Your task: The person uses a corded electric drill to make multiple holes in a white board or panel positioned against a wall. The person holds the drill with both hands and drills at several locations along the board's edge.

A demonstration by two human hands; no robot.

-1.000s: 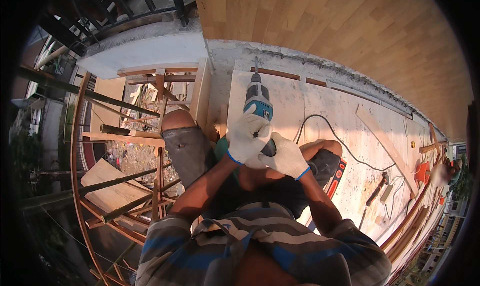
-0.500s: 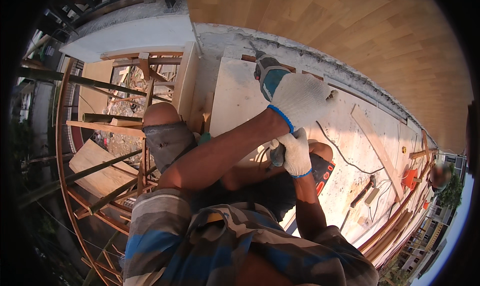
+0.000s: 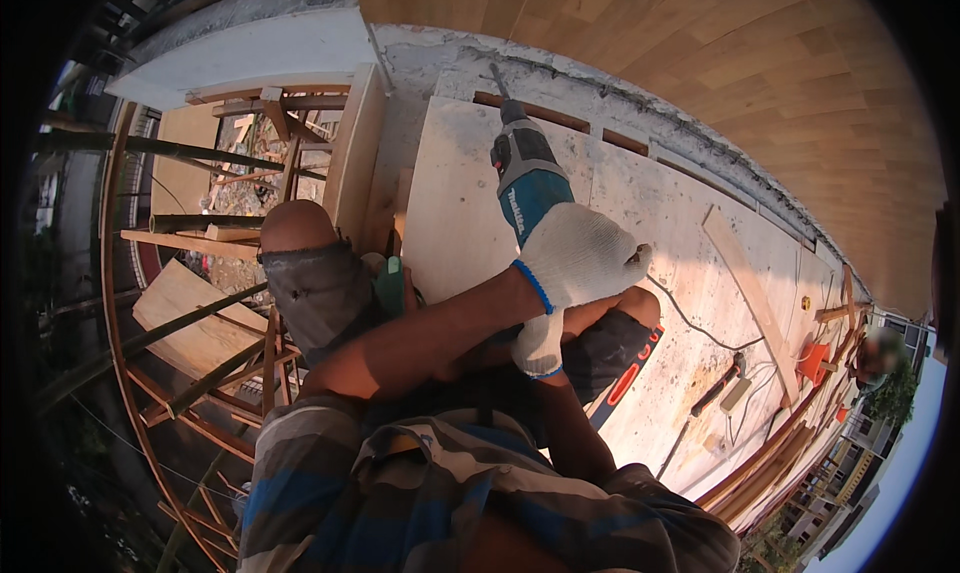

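My left hand [image 3: 580,258] was closed around the rear of the teal drill [image 3: 540,188], whose bit [image 3: 497,80] pointed to the far side, toward the rough concrete strip [image 3: 425,63]. Half a second earlier my left glove and wrist had covered more of it; now more of the teal housing showed above the pale boards [image 3: 640,213]. My right hand [image 3: 540,348] had moved left, from beside my left wrist to the near side of it, partly hidden, so I couldn't fairly tell whether it gripped anything. Right of it lay a red-and-black level [image 3: 625,385].
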